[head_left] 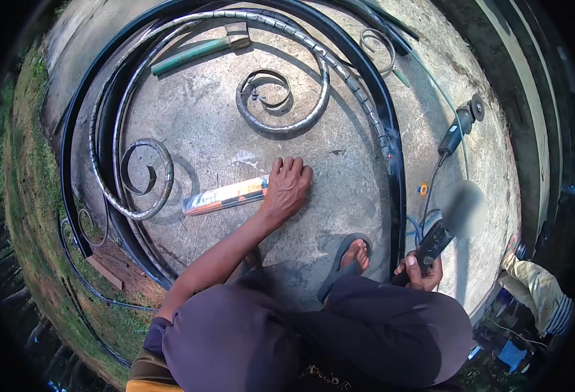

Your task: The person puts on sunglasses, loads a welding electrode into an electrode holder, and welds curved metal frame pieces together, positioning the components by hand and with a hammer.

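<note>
My left hand (288, 187) is closed over the right end of a long white and orange packet (225, 196) lying on the concrete; its contents are hidden. In my right hand (422, 273), fingers wrap round the lower end of a black power tool (436, 243) that looks like an angle grinder. A round grey blur (465, 209) covers its head. Beyond my left hand lies a curled metal scroll (281, 129), part of a larger curved frame. A second scroll end (130, 171) curls at the left.
A green-handled hammer (192, 56) lies inside the big black curved bar (386, 117). Another angle grinder (460, 127) rests at the right, with its cable. Near it is a small orange ring (422, 189). My sandalled foot (352, 256) stands on the concrete. Grass (29, 196) borders the left.
</note>
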